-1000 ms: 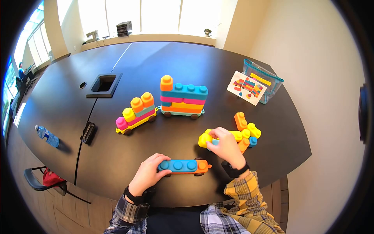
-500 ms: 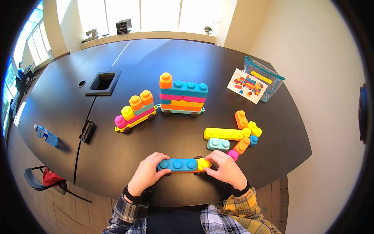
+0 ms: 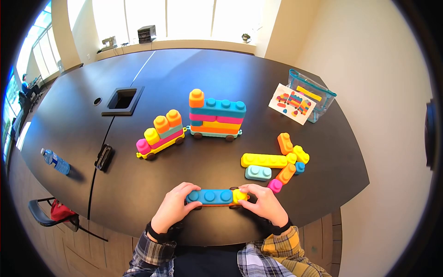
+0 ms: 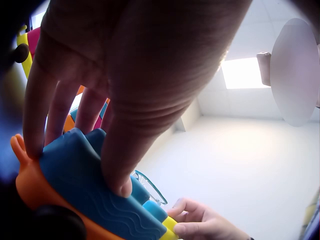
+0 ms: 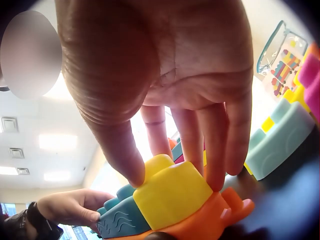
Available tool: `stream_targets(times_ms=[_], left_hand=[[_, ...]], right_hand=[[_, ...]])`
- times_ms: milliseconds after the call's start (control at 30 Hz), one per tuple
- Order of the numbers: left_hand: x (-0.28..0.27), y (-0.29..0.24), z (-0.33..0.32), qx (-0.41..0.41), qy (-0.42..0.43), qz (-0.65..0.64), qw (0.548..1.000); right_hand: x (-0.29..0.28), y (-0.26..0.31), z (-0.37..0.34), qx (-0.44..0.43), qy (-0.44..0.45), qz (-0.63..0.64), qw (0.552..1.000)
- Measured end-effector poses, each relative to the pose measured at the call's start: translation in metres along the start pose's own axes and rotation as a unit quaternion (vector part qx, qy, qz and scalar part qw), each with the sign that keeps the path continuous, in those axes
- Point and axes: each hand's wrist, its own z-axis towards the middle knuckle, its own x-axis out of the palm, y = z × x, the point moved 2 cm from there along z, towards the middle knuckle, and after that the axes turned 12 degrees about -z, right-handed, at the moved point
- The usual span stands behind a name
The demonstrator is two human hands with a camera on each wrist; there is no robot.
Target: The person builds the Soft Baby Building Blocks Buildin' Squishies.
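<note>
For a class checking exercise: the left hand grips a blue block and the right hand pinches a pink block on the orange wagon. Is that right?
Not quite: the right hand pinches a yellow block on the orange wagon, not pink, as the right wrist view shows. The rest stands.

Office meeting room; large table (image 3: 129, 184)

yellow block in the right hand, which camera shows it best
Right wrist: the yellow block is large there, its side clear below the right hand. The head view shows its top, small; the left wrist, only part at the bottom edge.
</note>
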Motion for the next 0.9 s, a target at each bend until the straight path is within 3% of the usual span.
stream_targets(times_ms=[267,367,600,667,800,900], left_hand=[[0.002,0.0,0.0,0.0,-0.004,-0.009,1.0],[0.002,0.001,0.0,0.005,-0.006,-0.008,1.0],[0.002,0.0,-0.001,0.009,0.004,0.008,1.0],[0.002,0.0,-0.001,0.015,0.003,0.013,1.0],[0.002,0.001,0.0,0.023,-0.009,0.005,1.0],[0.002,0.002,0.0,0.026,-0.008,0.005,1.0]], right_hand=[[-0.001,0.003,-0.001,0.054,0.021,0.02,0.998],[0.002,0.0,-0.001,0.01,-0.012,0.01,1.0],[-0.003,-0.001,0.0,0.012,0.003,0.011,1.0],[-0.017,-0.002,0.005,-0.01,-0.001,-0.018,1.0],[-0.051,-0.018,0.01,0.11,-0.07,-0.069,0.989],[-0.073,-0.054,0.003,0.114,-0.143,-0.229,0.956]])
